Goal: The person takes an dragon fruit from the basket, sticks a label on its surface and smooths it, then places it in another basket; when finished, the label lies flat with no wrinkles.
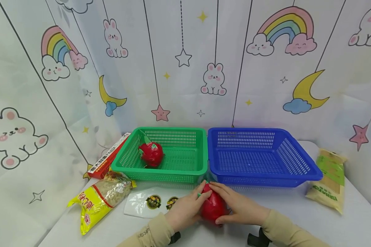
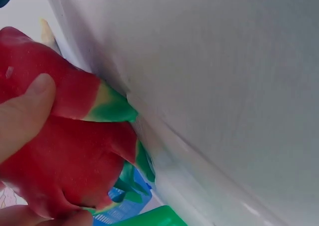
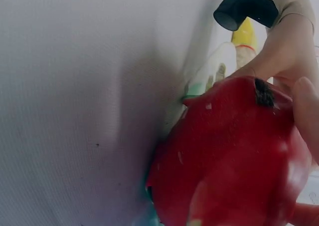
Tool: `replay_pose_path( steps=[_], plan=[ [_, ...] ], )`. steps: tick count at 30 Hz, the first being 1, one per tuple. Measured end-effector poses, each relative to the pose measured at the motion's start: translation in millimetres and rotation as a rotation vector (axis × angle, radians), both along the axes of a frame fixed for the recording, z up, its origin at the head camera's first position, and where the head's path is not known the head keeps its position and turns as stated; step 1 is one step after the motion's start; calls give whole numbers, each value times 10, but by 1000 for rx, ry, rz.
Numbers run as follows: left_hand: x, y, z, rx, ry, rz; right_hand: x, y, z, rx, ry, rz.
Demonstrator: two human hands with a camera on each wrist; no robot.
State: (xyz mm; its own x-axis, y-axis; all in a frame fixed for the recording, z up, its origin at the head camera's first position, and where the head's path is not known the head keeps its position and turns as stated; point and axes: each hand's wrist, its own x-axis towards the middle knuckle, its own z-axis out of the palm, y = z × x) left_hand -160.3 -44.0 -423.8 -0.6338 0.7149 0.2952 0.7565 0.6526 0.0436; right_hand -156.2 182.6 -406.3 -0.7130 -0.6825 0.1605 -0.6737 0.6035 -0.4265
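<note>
Cupping the red dragon fruit [image 1: 214,206] from opposite sides, your left hand [image 1: 187,208] and right hand [image 1: 242,204] curl around it, probably because its rounded body rolls easily, just before the adjoining front corners of the green basket [image 1: 160,175] and blue basket [image 1: 259,180].
</note>
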Motion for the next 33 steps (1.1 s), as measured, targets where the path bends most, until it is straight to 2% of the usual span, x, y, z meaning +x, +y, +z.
replay_pose_path(
  steps=[3, 6, 11, 13, 16, 20, 28, 31, 33],
  plan=[
    [-1, 7, -3, -8, -7, 9, 4, -17, -4, -10, -10, -14],
    [-17, -18, 12, -4, -88, -7, 6, -20, -12, -17, -12, -22],
    [-99, -140, 74, 16, -222, -87, -1, -22, -28, -25, -4, -19],
    [-129, -200, 94, 7, -240, -101, -5, -28, -28, -23, -16, -23],
    [-158, -294, 94, -11, -254, -79, -10, -36, -26, -24, -39, -29],
    [-202, -462, 34, -43, -213, -33, -17, -43, -32, -26, -52, -40],
    [-358, -861, -156, -107, -38, 86, -26, -39, -35, -34, -74, -36],
    [-399, -938, -191, -109, -23, 118, -31, -39, -37, -40, -89, -32],
    [-410, -962, -198, -101, -43, 135, -33, -42, -37, -42, -96, -32]
  ],
)
